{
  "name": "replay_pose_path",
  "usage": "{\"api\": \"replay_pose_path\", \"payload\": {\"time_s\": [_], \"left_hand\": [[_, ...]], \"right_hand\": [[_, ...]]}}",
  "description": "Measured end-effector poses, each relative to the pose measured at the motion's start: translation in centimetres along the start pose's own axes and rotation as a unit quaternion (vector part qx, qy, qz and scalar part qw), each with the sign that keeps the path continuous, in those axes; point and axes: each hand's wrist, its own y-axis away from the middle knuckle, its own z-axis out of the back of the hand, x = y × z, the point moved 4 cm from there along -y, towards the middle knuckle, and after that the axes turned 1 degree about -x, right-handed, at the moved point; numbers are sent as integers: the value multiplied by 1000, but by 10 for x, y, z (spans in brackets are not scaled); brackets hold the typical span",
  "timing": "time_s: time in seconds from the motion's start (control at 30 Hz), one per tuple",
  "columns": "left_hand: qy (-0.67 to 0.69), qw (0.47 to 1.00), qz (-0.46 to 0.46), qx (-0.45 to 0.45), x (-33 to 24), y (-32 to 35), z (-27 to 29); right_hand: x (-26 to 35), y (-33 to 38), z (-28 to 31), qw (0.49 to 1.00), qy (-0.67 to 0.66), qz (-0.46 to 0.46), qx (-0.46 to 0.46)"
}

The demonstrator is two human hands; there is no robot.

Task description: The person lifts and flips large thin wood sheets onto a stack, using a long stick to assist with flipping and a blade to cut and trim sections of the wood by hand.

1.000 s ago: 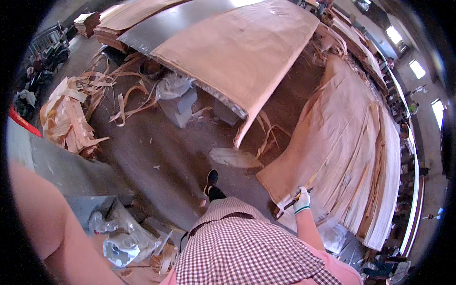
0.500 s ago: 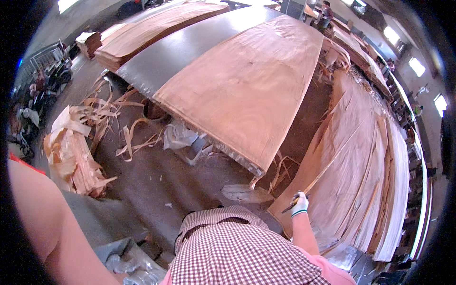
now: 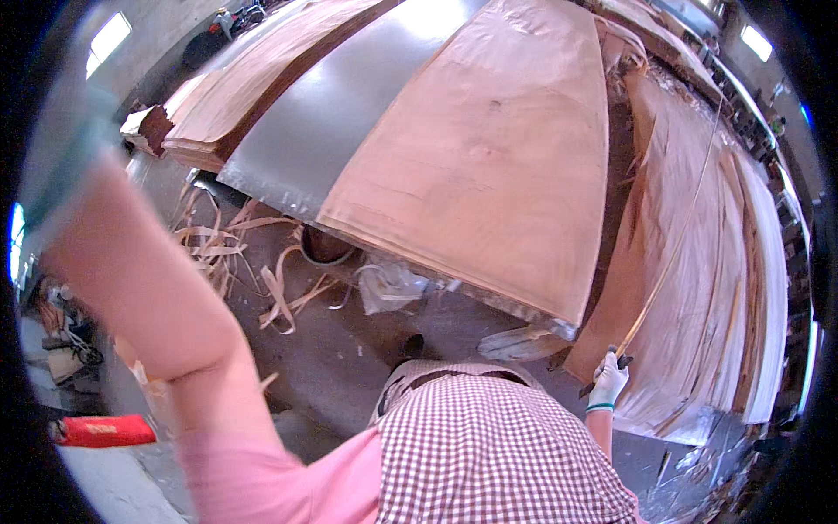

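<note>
My right hand [image 3: 610, 382], in a white glove with a green cuff, is closed around a long thin rod [image 3: 668, 278]. The rod slants up and away over the wood veneer sheets [image 3: 690, 236] on the right. A short dark piece sticks out on both sides of the fist; its kind is unclear. My left arm is lifted high at the left, bare below a pink sleeve. At its end my left hand [image 3: 87, 122] is a blur near the picture's rim, its fingers smeared. Ahead lies a broad stack of veneer [image 3: 489, 166] on a low support.
A shiny grey sheet [image 3: 323, 113] lies beside the stack, with another veneer pile [image 3: 253, 79] farther left. Torn veneer strips [image 3: 284, 288], a round tub [image 3: 327, 246] and crumpled plastic [image 3: 390, 284] are on the floor. A red object [image 3: 106, 430] is at lower left.
My left arm has swung up from the lower left. In my right hand the rod now points more steeply away. The whole view has shifted.
</note>
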Motion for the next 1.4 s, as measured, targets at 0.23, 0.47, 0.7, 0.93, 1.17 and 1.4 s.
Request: {"api": "replay_pose_path", "payload": {"time_s": [0.23,0.47,0.7,0.93,1.17,1.4], "left_hand": [[-90,840,529,-75,289,205,229],[-10,684,654,-323,347,309,322],[-8,638,672,-375,343,275,292],[-148,790,572,-165,351,267,311],[-145,887,438,-25,347,225,144],[-203,860,303,356,359,259,-112]], "right_hand": [[30,106,-120,997,-12,17,73],[26,150,-196,989,0,5,151],[14,180,-228,975,36,-68,210],[-10,180,-236,958,-12,-118,262],[-38,156,-227,955,-16,-190,228],[-24,155,-221,963,40,-66,259]]}}
